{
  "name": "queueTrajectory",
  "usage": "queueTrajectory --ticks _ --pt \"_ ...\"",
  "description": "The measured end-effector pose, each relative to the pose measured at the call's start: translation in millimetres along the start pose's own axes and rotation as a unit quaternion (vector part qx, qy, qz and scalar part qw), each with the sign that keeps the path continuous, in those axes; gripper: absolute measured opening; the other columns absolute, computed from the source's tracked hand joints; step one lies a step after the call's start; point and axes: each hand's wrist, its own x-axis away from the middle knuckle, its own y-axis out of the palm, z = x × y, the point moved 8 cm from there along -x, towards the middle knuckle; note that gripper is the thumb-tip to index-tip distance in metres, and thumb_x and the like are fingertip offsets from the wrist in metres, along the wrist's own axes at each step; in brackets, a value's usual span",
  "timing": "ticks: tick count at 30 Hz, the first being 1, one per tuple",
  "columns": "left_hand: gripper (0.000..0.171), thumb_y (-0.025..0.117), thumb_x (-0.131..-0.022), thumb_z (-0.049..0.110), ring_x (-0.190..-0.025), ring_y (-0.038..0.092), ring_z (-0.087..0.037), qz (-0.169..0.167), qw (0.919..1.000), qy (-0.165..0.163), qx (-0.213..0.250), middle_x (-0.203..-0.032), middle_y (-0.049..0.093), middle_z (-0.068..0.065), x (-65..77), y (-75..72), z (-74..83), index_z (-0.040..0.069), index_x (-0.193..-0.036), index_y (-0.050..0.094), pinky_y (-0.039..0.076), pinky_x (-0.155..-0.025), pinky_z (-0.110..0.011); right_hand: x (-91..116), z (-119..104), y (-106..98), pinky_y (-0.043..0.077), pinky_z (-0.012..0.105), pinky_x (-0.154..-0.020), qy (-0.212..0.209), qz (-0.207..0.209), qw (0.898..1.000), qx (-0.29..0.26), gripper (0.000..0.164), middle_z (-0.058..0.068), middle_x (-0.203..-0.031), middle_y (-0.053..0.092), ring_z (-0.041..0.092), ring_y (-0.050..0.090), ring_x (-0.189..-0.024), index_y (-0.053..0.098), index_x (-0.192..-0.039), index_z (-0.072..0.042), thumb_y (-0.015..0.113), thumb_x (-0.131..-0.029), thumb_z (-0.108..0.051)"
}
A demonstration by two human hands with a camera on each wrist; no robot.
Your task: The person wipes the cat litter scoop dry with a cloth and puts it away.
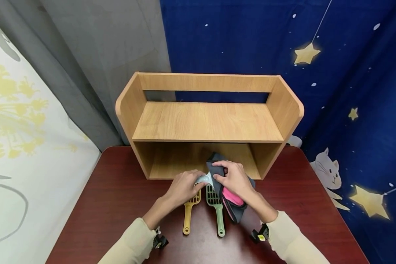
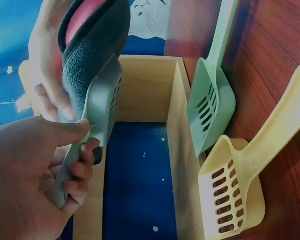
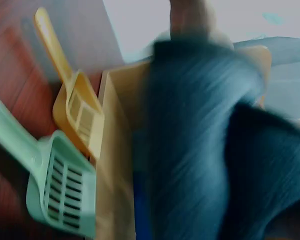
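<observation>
My left hand [image 1: 183, 186] grips the handle of a pale blue litter scoop [image 2: 104, 102], its thumb along the top and fingers curled beneath. My right hand [image 1: 235, 178] holds a folded cloth [image 2: 97, 55], dark grey on one side and pink on the other, against the scoop's slotted head. In the right wrist view the blurred cloth [image 3: 195, 140] fills much of the picture and hides the held scoop. Below the hands, a yellow litter scoop [image 1: 187, 216] and a green litter scoop [image 1: 219, 216] lie side by side on the table, handles toward me.
A two-tier wooden shelf [image 1: 208, 121] stands at the back of the dark red table [image 1: 118, 220], right behind the scoops' heads. Grey and blue star-patterned curtains [image 1: 237, 40] hang behind it. A white patterned cloth [image 1: 26, 128] hangs at the left.
</observation>
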Motion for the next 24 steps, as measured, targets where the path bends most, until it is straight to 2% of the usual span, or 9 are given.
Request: queueTrajectory --ticks 4,11,17,19,24 --pt "0.026 0.079 -0.097 0.025 -0.082 0.07 -0.015 0.003 1.0 0.005 -0.001 -0.107 0.078 -0.003 2.1 -2.4 -0.5 0.007 -0.114 0.078 0.055 -0.068 -0.037 0 9 -7 0.037 0.025 -0.055 -0.01 -0.004 0.999 0.043 0.035 0.003 -0.08 0.068 0.007 0.045 -0.058 0.081 -0.114 -0.009 0.087 -0.08 -0.006" --pt "0.028 0.081 -0.095 0.025 -0.083 0.072 -0.017 0.014 0.9999 0.0 -0.002 -0.109 0.079 -0.005 6.0 -7.8 -3.4 0.006 -0.114 0.078 0.057 -0.068 -0.039 3 19 -28 0.036 0.032 -0.056 -0.008 0.041 0.995 0.085 0.036 0.003 -0.078 0.066 0.01 0.041 -0.058 0.081 -0.112 -0.008 0.085 -0.077 -0.003" --pt "0.026 0.081 -0.095 0.023 -0.084 0.072 -0.016 0.012 0.9998 0.013 0.0 -0.108 0.078 -0.005 1.3 -3.7 3.4 0.006 -0.114 0.078 0.056 -0.068 -0.038 2 2 -14 0.039 0.027 -0.058 -0.022 0.019 0.998 0.055 0.034 0.0 -0.084 0.069 0.006 0.047 -0.062 0.082 -0.111 -0.01 0.086 -0.078 -0.004" --pt "0.025 0.081 -0.095 0.024 -0.083 0.071 -0.016 0.009 0.9998 0.019 -0.003 -0.108 0.078 -0.004 0.3 -1.1 6.2 0.006 -0.114 0.078 0.056 -0.066 -0.037 2 -4 -9 0.039 0.025 -0.058 -0.023 0.014 0.999 0.038 0.033 -0.002 -0.079 0.065 0.005 0.047 -0.061 0.082 -0.111 -0.011 0.086 -0.079 -0.005" --pt "0.023 0.08 -0.096 0.024 -0.075 0.066 -0.013 0.009 0.9996 0.025 -0.006 -0.103 0.077 -0.002 -1.4 1.4 9.5 0.007 -0.112 0.078 0.052 -0.061 -0.032 1 -13 -8 0.042 0.023 -0.059 -0.021 0.023 0.999 0.006 0.031 -0.001 -0.083 0.069 0.007 0.053 -0.064 0.082 -0.112 -0.013 0.088 -0.082 -0.006"
